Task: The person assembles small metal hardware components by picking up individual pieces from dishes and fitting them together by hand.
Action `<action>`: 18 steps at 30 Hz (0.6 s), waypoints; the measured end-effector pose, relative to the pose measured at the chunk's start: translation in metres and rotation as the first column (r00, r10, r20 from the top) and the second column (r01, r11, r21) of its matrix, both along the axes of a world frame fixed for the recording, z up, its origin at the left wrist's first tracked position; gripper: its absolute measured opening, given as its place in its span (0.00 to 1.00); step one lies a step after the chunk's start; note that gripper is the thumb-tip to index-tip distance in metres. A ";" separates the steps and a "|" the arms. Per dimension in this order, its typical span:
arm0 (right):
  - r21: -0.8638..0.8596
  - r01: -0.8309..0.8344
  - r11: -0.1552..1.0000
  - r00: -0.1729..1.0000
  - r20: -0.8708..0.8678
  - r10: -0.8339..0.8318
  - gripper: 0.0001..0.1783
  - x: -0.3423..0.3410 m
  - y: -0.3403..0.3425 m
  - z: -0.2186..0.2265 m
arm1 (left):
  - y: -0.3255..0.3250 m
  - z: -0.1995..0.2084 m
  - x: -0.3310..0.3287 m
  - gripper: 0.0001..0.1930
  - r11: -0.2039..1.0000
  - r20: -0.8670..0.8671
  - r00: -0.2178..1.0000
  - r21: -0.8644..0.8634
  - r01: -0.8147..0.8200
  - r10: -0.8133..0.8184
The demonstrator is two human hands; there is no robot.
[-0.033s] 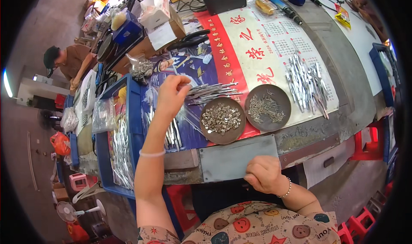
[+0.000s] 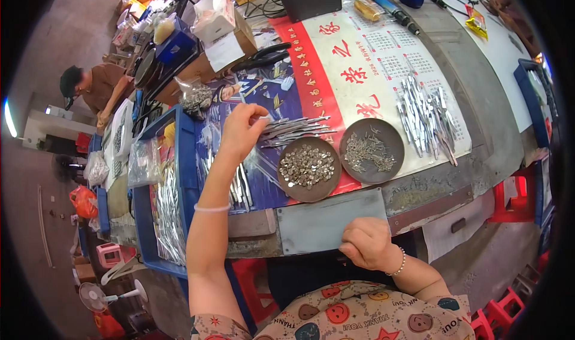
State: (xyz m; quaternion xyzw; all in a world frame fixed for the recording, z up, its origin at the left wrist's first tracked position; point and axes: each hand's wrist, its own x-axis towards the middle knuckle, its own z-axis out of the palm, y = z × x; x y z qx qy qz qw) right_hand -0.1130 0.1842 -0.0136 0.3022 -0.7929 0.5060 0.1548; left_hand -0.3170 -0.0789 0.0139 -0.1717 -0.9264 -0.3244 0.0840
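Observation:
My left hand point(image 2: 242, 129) reaches over the table with its fingers bent and drawn together, at the left end of a pile of thin silvery metal strips point(image 2: 296, 129). Whether a strip is between its fingertips is hidden. My right hand point(image 2: 370, 243) is closed in a fist at the table's front edge, over the corner of a flat grey plate point(image 2: 326, 223). Anything inside that fist is out of sight. Between the hands stand two round brown dishes. The left one holds small shiny metal discs point(image 2: 306, 166); small metal pins point(image 2: 370, 151) lie in the right one.
More strips point(image 2: 428, 118) lie on a printed calendar sheet point(image 2: 335, 82) to the right. A blue crate point(image 2: 190, 184) of strips stands at my left, near a bag of small metal parts point(image 2: 194, 97). A black box point(image 2: 308, 0) sits at the back. A co-worker point(image 2: 99, 91) is at far left.
My left hand has shifted very slightly to the right against the strips. The right hand and the dishes have stayed put.

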 end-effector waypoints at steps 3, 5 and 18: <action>0.006 -0.009 1.000 1.000 0.004 0.009 0.14 0.000 -0.001 0.000 | -0.001 -0.016 -0.020 0.08 0.987 0.216 0.976 -0.160 0.019 0.016; 0.010 -0.010 1.000 1.000 0.005 0.010 0.13 0.000 -0.001 0.001 | -0.003 -0.021 -0.027 0.08 0.978 0.198 0.980 -0.204 0.046 -0.005; -0.144 0.080 0.986 0.991 0.115 -0.063 0.05 0.012 -0.004 0.007 | 0.025 0.047 0.062 0.04 0.947 0.072 0.997 0.322 -0.011 -0.013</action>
